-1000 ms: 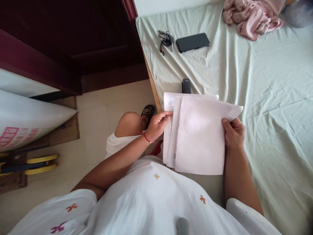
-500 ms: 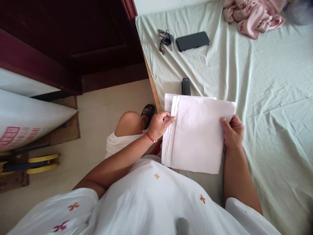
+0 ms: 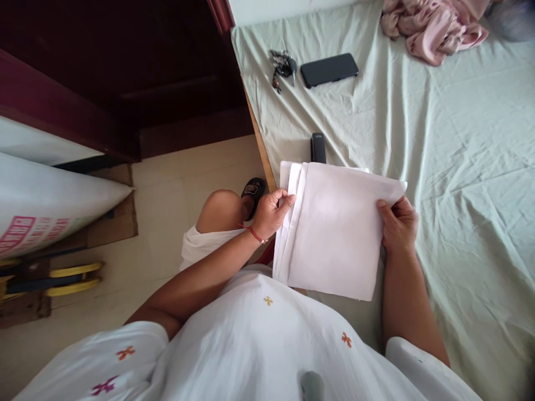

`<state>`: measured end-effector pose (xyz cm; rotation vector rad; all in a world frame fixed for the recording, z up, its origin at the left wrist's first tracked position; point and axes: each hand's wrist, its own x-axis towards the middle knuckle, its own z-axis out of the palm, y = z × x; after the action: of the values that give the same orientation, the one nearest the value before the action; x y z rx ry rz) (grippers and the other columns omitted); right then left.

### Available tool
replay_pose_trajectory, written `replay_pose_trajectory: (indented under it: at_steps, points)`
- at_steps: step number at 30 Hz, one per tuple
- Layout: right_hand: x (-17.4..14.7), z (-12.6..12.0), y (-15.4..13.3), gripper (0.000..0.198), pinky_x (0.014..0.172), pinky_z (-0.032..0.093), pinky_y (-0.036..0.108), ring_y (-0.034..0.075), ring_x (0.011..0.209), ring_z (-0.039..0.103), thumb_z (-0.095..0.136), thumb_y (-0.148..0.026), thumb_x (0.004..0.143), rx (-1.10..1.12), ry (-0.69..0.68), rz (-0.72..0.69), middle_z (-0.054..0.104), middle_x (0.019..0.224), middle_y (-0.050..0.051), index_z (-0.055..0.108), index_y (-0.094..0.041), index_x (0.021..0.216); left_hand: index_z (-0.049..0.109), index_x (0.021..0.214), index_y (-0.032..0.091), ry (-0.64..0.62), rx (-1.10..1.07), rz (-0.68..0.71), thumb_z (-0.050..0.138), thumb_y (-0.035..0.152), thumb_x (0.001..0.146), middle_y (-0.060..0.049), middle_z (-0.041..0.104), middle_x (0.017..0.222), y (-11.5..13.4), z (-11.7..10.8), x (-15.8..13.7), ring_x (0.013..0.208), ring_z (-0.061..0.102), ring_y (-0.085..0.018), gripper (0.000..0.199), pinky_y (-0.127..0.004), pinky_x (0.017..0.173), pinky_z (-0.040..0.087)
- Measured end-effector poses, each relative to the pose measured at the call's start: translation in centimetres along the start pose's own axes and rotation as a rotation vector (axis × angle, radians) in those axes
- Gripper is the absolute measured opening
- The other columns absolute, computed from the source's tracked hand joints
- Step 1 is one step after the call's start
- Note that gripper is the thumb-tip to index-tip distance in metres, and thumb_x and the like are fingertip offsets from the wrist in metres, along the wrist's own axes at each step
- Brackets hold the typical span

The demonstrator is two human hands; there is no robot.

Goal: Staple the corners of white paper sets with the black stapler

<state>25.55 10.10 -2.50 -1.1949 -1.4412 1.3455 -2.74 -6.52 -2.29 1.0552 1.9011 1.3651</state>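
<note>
A small stack of white paper sheets (image 3: 334, 228) is held between my two hands over the table's near edge, its left edges fanned into layers. My left hand (image 3: 273, 211) pinches the left edges, thumb on top and fingers beneath. On the right side, my right hand (image 3: 399, 223) grips the stack with its thumb on the top sheet and the fingers behind. Just beyond the papers lies a black stapler (image 3: 318, 146), its near end hidden by the sheets.
A pale green cloth (image 3: 468, 184) with wrinkles covers the table. Toward the far side lie a bunch of keys (image 3: 285, 65), a black phone (image 3: 329, 70) and crumpled pink fabric (image 3: 434, 28). A large white sack (image 3: 54, 200) stands left on the floor.
The stack has tilted slightly, and its left layers have spread further apart. My left hand has slid a little to the left along the edges; my right hand stays nearly in place.
</note>
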Motion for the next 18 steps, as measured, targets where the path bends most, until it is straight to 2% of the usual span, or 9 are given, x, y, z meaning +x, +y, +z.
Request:
replay_pose_trajectory:
  at_steps: [8,12,15,18]
  points:
    - [-0.04,0.07,-0.22,0.030,0.068,0.055,0.031,0.014,0.071,0.062,0.091,-0.048,0.081,0.014,0.003,0.009,0.074,0.085,-0.002,0.078,-0.025,0.096,0.049,0.070,0.023,0.002,0.040,0.005,0.066,0.077,0.092,0.006,0.039,0.059,-0.22,0.01,0.15,0.059,0.035,-0.012,0.062,-0.030,0.060,0.030]
    - [-0.01,0.00,-0.04,0.030,0.069,0.056,0.031,0.015,0.072,0.063,0.091,-0.048,0.082,0.003,-0.002,0.004,0.075,0.086,-0.002,0.078,-0.026,0.098,0.047,0.069,0.023,0.005,0.044,0.005,0.065,0.079,0.092,0.007,0.035,0.058,-0.04,0.03,0.07,0.058,0.032,-0.012,0.063,-0.030,0.059,0.029]
    - [0.00,0.02,-0.03,0.030,0.069,0.055,0.032,0.016,0.072,0.064,0.089,-0.048,0.084,0.004,-0.016,0.000,0.075,0.088,-0.001,0.078,-0.026,0.099,0.047,0.070,0.023,0.022,0.057,0.024,0.063,0.076,0.095,0.007,0.035,0.058,0.18,0.08,-0.09,0.057,0.034,-0.012,0.061,-0.029,0.059,0.032]
    - [-0.06,0.08,-0.21,0.028,0.069,0.055,0.032,0.016,0.073,0.064,0.088,-0.048,0.085,0.001,-0.024,-0.007,0.076,0.089,-0.001,0.079,-0.026,0.100,0.053,0.078,0.024,0.038,0.065,0.037,0.063,0.071,0.098,0.006,0.041,0.060,0.15,0.23,-0.23,0.058,0.041,-0.013,0.052,-0.028,0.061,0.038]
